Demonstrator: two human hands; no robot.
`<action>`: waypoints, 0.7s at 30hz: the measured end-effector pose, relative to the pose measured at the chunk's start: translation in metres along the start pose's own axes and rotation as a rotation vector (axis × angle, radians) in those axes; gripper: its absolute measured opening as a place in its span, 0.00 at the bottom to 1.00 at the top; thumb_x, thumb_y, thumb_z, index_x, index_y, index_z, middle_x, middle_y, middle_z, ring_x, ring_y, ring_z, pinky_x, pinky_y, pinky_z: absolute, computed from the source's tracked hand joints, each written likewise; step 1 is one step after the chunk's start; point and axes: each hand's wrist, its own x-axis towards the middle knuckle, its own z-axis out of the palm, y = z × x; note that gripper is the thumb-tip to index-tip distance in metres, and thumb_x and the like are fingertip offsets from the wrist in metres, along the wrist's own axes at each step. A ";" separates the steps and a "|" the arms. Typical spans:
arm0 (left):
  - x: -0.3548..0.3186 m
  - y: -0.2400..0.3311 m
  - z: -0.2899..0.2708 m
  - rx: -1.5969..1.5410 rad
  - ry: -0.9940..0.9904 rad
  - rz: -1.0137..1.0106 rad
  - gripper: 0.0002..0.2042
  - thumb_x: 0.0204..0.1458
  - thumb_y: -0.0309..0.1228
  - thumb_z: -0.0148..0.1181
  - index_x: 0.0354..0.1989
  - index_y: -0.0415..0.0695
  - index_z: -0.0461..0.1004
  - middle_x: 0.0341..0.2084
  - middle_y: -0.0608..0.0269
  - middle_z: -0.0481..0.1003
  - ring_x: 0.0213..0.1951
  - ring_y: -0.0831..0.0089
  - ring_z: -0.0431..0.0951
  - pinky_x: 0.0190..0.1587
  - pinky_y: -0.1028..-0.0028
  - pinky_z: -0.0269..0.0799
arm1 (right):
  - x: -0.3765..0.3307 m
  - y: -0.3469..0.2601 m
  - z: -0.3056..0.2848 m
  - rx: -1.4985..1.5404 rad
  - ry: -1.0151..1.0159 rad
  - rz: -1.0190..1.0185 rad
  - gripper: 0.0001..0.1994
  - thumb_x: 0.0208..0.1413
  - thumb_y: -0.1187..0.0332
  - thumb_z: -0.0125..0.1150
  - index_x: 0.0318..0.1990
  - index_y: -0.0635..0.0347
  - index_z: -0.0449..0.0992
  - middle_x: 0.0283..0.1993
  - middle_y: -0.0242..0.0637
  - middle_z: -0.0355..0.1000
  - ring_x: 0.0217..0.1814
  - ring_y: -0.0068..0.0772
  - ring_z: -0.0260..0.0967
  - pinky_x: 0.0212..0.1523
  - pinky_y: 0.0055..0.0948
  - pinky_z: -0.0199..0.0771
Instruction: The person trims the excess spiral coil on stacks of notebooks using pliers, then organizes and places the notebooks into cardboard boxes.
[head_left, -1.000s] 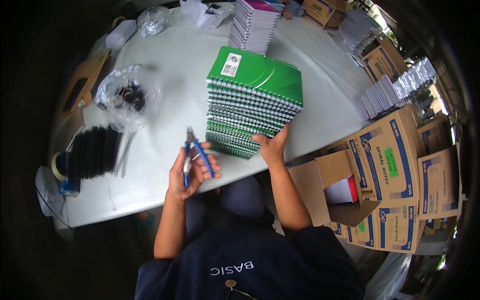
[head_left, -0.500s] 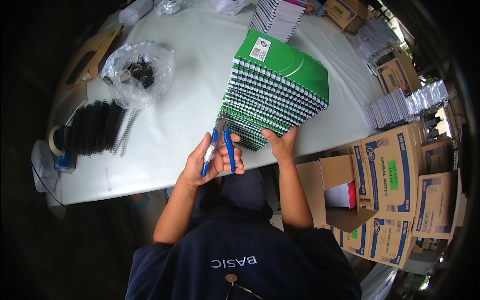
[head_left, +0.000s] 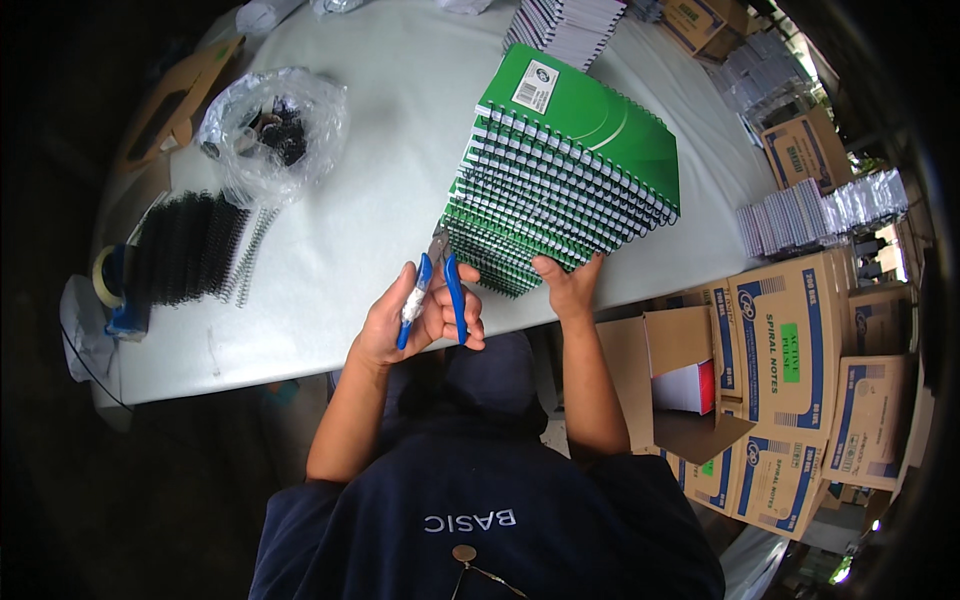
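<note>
Blue-handled wire cutters (head_left: 455, 300) lie in my left hand (head_left: 385, 325), which is closed round them with white wrapping on one handle. Their jaws point at the near-left corner of a tall stack of green spiral notebooks (head_left: 600, 115); whether they touch a coil I cannot tell. The stack leans on the table, its black coil bindings facing me and a white label on the top cover. Against its lower right edge, my right hand (head_left: 572, 290) grips the notebooks, thumb in front and the other fingers mostly hidden.
On the white-covered table (head_left: 350, 240), black spiral coils (head_left: 195, 245) lie left, beside a tape dispenser (head_left: 125, 290). Behind them sits a clear plastic bag (head_left: 235, 150) of dark coils. More notebooks (head_left: 565, 30) stand at the back. Cardboard boxes (head_left: 785, 350) crowd the right side.
The notebook stack's top has shifted slightly right and away from me. My right hand has moved a little right with it, and the cutters have moved slightly left. Both hands keep their hold.
</note>
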 end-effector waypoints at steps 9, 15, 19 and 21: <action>0.003 0.003 0.020 0.819 0.503 0.062 0.28 0.58 0.54 0.35 0.50 0.40 0.63 0.21 0.66 0.66 0.22 0.79 0.66 0.28 0.79 0.65 | 0.001 -0.003 -0.001 0.017 0.002 0.026 0.40 0.37 0.61 0.74 0.54 0.67 0.56 0.50 0.40 0.64 0.50 0.30 0.64 0.53 0.29 0.65; -0.001 -0.002 0.020 0.475 0.383 0.130 0.31 0.58 0.56 0.33 0.54 0.39 0.61 0.28 0.58 0.70 0.30 0.69 0.73 0.34 0.72 0.69 | 0.001 -0.008 0.002 -0.029 -0.031 0.032 0.38 0.38 0.59 0.72 0.55 0.68 0.59 0.51 0.39 0.65 0.51 0.31 0.64 0.54 0.30 0.63; 0.004 -0.001 0.006 0.184 0.214 0.074 0.33 0.57 0.58 0.31 0.57 0.39 0.57 0.35 0.49 0.72 0.38 0.56 0.75 0.42 0.59 0.71 | 0.001 -0.003 0.001 -0.026 -0.002 0.028 0.38 0.38 0.59 0.73 0.55 0.67 0.59 0.51 0.39 0.65 0.51 0.31 0.64 0.53 0.30 0.63; 0.004 -0.002 0.004 0.130 0.187 0.065 0.34 0.56 0.58 0.31 0.57 0.39 0.57 0.35 0.49 0.71 0.39 0.55 0.75 0.43 0.58 0.71 | 0.001 -0.003 0.001 -0.011 -0.012 0.027 0.39 0.38 0.59 0.73 0.55 0.67 0.59 0.51 0.38 0.65 0.51 0.31 0.64 0.53 0.30 0.63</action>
